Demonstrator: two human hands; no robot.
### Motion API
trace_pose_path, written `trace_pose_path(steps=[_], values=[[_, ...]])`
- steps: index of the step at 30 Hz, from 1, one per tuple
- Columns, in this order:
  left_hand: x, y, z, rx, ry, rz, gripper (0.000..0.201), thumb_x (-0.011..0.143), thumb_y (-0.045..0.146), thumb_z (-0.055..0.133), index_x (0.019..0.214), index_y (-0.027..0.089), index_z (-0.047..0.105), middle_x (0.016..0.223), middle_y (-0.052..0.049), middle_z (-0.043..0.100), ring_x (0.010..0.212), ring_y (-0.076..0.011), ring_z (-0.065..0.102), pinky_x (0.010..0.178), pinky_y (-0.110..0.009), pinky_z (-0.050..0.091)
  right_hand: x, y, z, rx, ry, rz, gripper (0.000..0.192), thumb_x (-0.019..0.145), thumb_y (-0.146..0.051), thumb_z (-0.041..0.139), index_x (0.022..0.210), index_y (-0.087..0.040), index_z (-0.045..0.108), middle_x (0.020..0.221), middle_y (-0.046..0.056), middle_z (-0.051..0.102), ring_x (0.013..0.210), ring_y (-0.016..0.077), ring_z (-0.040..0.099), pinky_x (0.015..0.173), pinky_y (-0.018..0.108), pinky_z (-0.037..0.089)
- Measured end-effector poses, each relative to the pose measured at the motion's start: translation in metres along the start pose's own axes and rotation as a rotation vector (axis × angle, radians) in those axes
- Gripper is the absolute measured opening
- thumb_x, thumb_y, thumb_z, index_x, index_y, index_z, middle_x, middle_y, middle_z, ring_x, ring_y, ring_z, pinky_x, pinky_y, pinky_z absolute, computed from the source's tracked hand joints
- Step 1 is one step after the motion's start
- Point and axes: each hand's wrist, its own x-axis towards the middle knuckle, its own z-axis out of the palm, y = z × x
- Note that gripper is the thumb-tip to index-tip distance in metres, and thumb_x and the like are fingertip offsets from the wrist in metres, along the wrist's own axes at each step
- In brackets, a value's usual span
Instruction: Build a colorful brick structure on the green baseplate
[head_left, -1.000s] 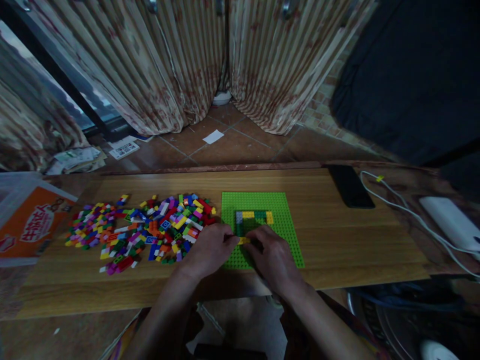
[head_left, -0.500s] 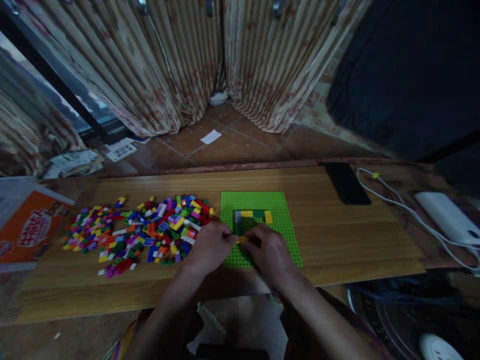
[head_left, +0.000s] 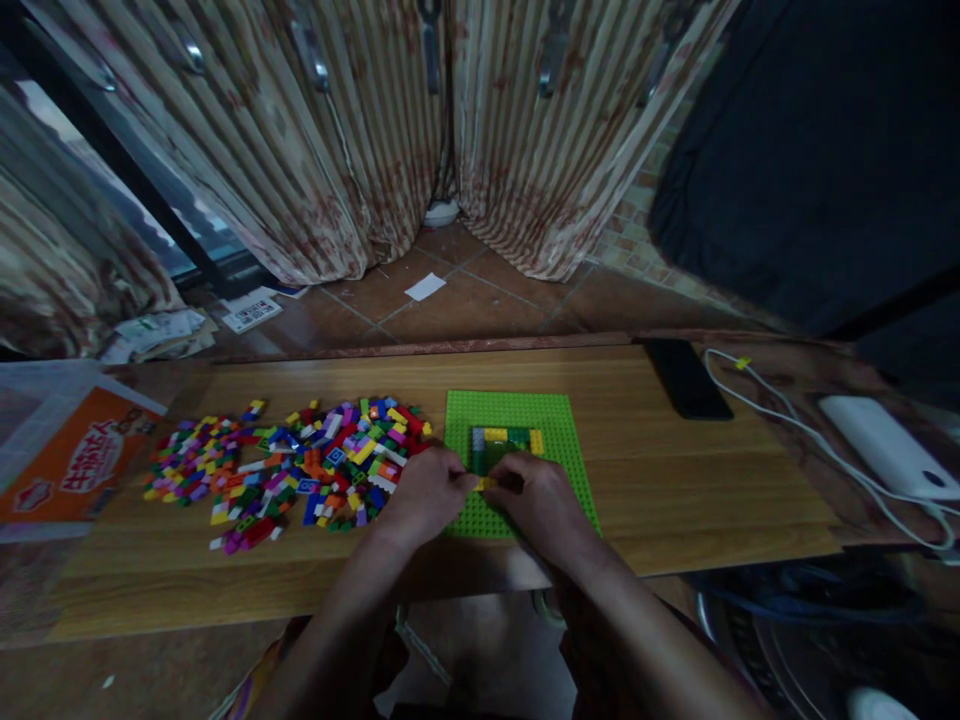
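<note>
Small yellow plastic brick (head_left: 484,484) pinched by fingers of left hand (head_left: 429,492) and right hand (head_left: 541,498) over flat green studded baseplate (head_left: 564,440).

Yellow brick (head_left: 484,484) partly hidden between fingers (head_left: 459,478); orange-labelled box (head_left: 71,450) cut off at left edge.

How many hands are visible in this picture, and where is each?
2. The left hand is at the left edge of the green plate; the right hand is over its near part; both touch a yellow piece.
</note>
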Motion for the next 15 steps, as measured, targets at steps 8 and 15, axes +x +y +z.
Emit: trace_pose_path(steps=[8, 15], values=[[-0.004, -0.004, -0.013, -0.167, -0.012, 0.046, 0.028, 0.088, 0.034, 0.046, 0.065, 0.019, 0.052, 0.063, -0.001, 0.065, 0.052, -0.0134, 0.063, 0.05, -0.023, 0.046, 0.01, 0.039, -0.048, 0.14, 0.543, 0.166, 0.026, 0.085, -0.039, 0.057, 0.084, -0.018, 0.072, 0.079, 0.008, 0.074, 0.07, 0.0207, 0.066, 0.064, 0.031, 0.05], [-0.004, -0.006, -0.001, -0.206, 0.074, 0.076, 0.018, 0.09, 0.03, 0.044, 0.087, 0.019, 0.057, 0.073, -0.001, 0.064, 0.066, -0.0169, 0.07, 0.052, -0.023, 0.05, 0.018, 0.062, -0.046, -0.232, 0.412, 0.184, 0.032, 0.086, -0.028, 0.047, 0.104, -0.012, 0.069, 0.097, 0.016, 0.072, 0.082, 0.0256, 0.067, 0.075, 0.039, 0.051]])
